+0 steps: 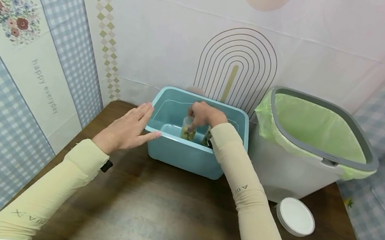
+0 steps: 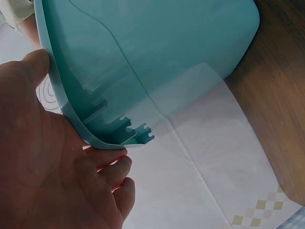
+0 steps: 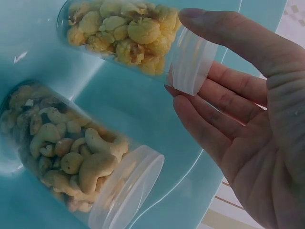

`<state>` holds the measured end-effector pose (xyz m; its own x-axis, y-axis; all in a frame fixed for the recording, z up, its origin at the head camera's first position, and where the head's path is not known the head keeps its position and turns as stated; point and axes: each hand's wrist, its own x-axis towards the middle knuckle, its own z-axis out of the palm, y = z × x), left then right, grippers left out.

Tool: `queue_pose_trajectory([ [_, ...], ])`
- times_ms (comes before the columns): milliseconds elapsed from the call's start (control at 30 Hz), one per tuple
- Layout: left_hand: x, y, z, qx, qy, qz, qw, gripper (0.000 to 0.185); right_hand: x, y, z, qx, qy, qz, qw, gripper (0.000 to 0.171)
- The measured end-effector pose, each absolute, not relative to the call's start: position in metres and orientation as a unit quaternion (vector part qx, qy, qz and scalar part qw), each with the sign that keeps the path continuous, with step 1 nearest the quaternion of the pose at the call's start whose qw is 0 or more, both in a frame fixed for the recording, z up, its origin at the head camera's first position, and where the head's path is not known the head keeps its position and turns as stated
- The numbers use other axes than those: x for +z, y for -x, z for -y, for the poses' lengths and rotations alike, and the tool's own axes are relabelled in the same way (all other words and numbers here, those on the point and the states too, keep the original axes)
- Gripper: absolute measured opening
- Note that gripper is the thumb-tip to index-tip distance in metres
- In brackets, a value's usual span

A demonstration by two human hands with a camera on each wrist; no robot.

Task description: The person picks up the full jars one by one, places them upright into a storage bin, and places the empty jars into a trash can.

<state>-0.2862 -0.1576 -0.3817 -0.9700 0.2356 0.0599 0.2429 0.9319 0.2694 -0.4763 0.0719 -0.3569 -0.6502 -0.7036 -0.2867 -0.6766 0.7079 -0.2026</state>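
The right hand (image 1: 205, 115) reaches down into the blue bin (image 1: 233, 114) and pinches the white lid of a jar (image 3: 138, 36) of nuts, with a second jar (image 3: 71, 152) just beside it. The left hand (image 1: 126, 128) rests flat, fingers straight, against the bin's left rim.

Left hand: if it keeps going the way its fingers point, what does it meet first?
Already there: the left hand has its straight fingers against the rim of the teal bin; the bin's left wall comes first.

Lined bin (image 1: 318, 132), white lid (image 1: 295, 216)
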Motion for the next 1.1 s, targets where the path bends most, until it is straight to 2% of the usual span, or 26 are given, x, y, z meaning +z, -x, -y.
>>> queue_pose_trajectory([
  [233,-0.381,0.285,0.147,-0.142,0.125,0.982,0.011,0.095,-0.348,0.474,-0.082,-0.027,0.376,-0.908,0.181,0.051],
  [567,-0.378,0.286,0.136,-0.146,0.125,0.981,0.008,0.095,-0.31,0.466,-0.095,-0.017,0.375,-0.913,0.163,0.064],
  [667,-0.378,0.286,0.134,-0.146,0.126,0.981,0.008,0.095,-0.3,0.463,-0.098,-0.018,0.374,-0.914,0.158,0.062],
  [700,-0.378,0.286,0.134,-0.147,0.126,0.981,0.008,0.095,-0.297,0.463,-0.099,-0.016,0.377,-0.913,0.158,0.053],
  [733,-0.377,0.286,0.133,-0.148,0.126,0.981,0.008,0.095,-0.293,0.462,-0.1,-0.016,0.377,-0.913,0.156,0.052],
  [833,-0.377,0.286,0.131,-0.15,0.125,0.981,0.008,0.096,-0.283,0.458,-0.103,-0.011,0.378,-0.913,0.155,0.053],
  [933,-0.376,0.287,0.13,-0.153,0.123,0.981,0.007,0.097,-0.272,0.451,-0.106,-0.003,0.38,-0.913,0.148,0.062],
  [1100,-0.373,0.288,0.127,-0.153,0.124,0.98,0.01,0.096,-0.255,0.439,-0.112,0.011,0.39,-0.911,0.137,0.062],
])
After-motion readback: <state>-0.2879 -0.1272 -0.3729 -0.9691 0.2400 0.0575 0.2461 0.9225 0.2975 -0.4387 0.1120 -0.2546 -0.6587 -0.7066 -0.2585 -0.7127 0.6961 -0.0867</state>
